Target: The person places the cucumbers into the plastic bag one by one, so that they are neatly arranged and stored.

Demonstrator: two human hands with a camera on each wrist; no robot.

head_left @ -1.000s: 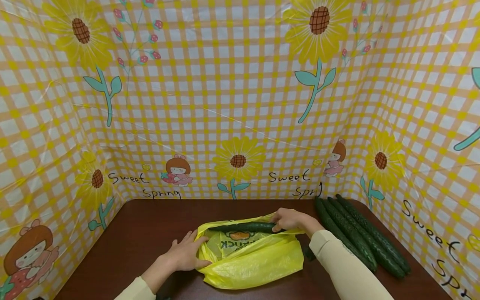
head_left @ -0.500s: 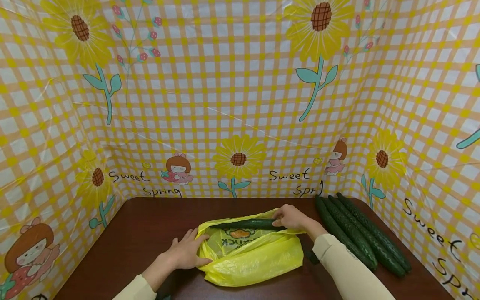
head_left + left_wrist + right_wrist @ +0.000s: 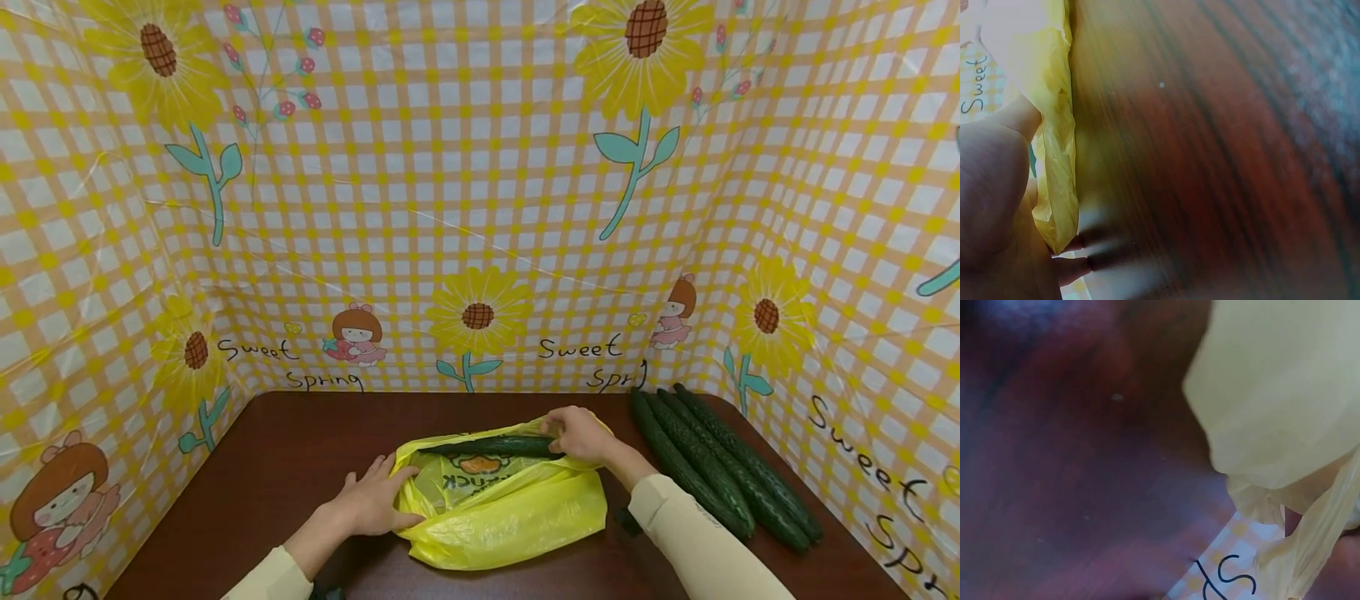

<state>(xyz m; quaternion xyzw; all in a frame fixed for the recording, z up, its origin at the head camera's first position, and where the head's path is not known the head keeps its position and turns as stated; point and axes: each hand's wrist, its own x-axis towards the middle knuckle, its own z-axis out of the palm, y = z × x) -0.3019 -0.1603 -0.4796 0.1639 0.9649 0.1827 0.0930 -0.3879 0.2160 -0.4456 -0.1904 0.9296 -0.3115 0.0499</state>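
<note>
The head view looks forward and down from above the near edge of a dark wooden table [image 3: 285, 467], taking in both forearms and the patterned backdrop [image 3: 465, 208] on the far, left and right sides. The left wrist view sits very close to the tabletop, blurred, showing wood grain and the yellow bag [image 3: 1054, 156] at its left. The right wrist view is equally close and blurred, sharing that same bag and table with the others.
</note>
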